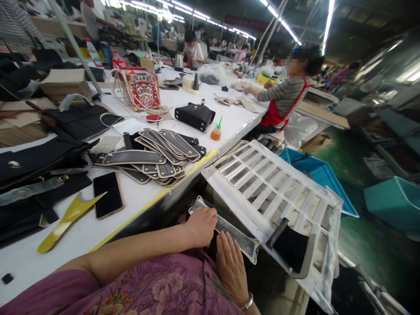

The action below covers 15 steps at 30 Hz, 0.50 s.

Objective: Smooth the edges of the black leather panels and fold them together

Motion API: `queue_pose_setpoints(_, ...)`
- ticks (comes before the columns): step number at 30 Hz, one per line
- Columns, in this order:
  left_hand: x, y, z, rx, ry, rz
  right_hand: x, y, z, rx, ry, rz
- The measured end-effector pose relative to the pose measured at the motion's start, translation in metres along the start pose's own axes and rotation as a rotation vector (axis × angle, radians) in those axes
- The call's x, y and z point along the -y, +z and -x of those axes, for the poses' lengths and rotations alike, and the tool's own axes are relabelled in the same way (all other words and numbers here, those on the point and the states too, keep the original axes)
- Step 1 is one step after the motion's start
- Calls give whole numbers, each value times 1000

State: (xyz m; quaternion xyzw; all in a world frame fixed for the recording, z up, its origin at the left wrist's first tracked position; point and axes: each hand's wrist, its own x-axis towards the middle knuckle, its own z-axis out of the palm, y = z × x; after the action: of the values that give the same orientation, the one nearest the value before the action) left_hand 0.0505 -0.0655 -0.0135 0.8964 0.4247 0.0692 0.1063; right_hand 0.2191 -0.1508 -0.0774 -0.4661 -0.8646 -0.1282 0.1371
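Observation:
A dark leather strap piece (236,235) with pale glued edges lies across my lap, below the table's edge. My left hand (201,225) rests on its left end with the fingers curled over it. Just right of that, my right hand (230,261) lies flat on the same piece with its fingers stretched out; a watch shows at the wrist. The middle of the strap is hidden under my hands.
On the white table (138,205) lie a pile of similar strap pieces (154,153), a phone (107,194), a yellow tool (65,218), a glue bottle (215,131) and a small black bag (195,116). A white slotted rack (272,188) leans to my right. A co-worker in a red apron (282,98) sits further along.

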Motion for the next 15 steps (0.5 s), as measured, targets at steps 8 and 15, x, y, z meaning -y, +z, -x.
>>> queue_pose_setpoints(8, 28, -14, 4, -123, -81, 83, 17, 7, -23, -51, -18, 112)
queue_pose_setpoints(15, 76, -4, 36, -261, 101, 333, 21, 12, -28, -20, -31, 168)
